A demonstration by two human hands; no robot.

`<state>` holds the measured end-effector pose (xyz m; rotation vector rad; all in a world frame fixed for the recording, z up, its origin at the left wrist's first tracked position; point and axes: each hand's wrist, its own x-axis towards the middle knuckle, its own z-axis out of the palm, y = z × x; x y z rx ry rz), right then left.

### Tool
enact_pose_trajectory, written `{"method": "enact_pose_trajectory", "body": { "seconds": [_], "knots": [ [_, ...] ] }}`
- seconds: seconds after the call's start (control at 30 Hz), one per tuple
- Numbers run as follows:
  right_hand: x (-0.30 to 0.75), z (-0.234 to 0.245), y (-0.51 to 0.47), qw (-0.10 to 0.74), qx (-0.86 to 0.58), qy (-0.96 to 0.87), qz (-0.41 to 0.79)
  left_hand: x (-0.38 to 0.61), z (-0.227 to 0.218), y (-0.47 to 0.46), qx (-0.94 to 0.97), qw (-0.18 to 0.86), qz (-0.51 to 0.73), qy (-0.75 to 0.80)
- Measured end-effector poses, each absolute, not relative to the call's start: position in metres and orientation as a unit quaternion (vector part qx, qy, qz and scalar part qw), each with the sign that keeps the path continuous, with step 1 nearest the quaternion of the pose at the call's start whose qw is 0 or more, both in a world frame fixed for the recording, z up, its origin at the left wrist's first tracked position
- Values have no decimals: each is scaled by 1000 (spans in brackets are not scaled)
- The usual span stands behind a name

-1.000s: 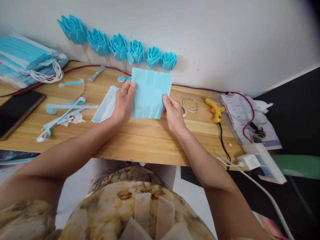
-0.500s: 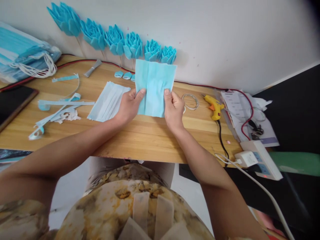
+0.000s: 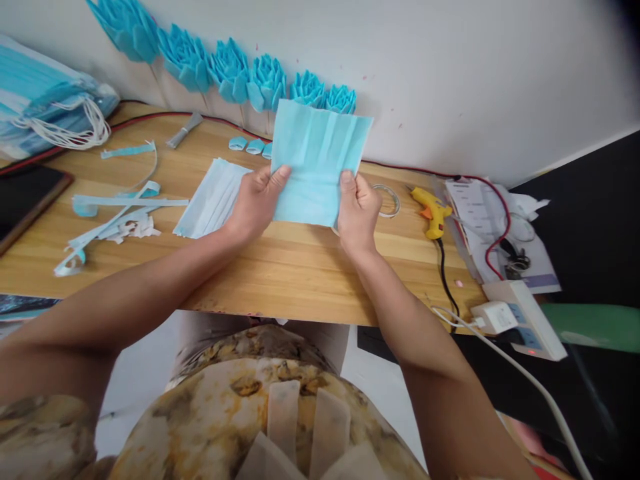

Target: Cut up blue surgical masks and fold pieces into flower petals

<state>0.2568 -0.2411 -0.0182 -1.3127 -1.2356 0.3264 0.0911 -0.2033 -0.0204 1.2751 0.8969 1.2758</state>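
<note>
A light-blue face mask sheet (image 3: 315, 157), its pleats opened out flat, is stretched upright between my two hands above the desk. My left hand (image 3: 257, 203) pinches its left edge, thumb in front and fingers behind. On the opposite edge, my right hand (image 3: 357, 210) grips in the same way. Another pleated mask sheet (image 3: 213, 197) lies on the desk, partly covered by my left hand. Several small folded blue pieces (image 3: 255, 145) sit behind, one partly hidden by the sheet. To the right of my right hand is a roll of tape (image 3: 389, 200).
Several blue petalled flowers (image 3: 230, 70) on sticks lean at the wall. Cut-off strips (image 3: 110, 220), a bag of masks (image 3: 50, 100) and a dark tablet-like device (image 3: 30, 203) occupy the left. A yellow glue gun (image 3: 433, 210), papers (image 3: 475, 220) and a power strip (image 3: 530, 327) are at right.
Both hands have drawn the mask sheet wider, my right hand moving right. The sheet has risen slightly and its folds look flatter. The view has shifted a little.
</note>
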Motion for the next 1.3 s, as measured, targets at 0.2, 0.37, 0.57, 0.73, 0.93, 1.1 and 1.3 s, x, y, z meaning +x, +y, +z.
{"method": "enact_pose_trajectory", "body": {
  "seconds": [0.2, 0.37, 0.57, 0.73, 0.93, 1.1, 1.3],
  "knots": [
    [252, -18, -244, 602, -560, -547, 161, 92, -21, -206, 538, 565, 507, 367],
    [261, -23, -237, 626, -553, -520, 179, 90, -17, -202, 541, 564, 482, 396],
    [265, -26, -235, 618, -568, -503, 206, 86, -15, -199, 532, 570, 476, 407],
    [268, -26, -235, 606, -552, -508, 267, 85, -16, -204, 533, 584, 473, 388],
    [271, -22, -235, 611, -555, -484, 290, 83, -14, -210, 549, 589, 461, 373],
    [270, -18, -236, 601, -574, -474, 289, 83, -15, -210, 530, 624, 445, 363],
    [260, -19, -241, 581, -575, -510, 269, 85, -17, -205, 474, 660, 472, 343]
  ]
}}
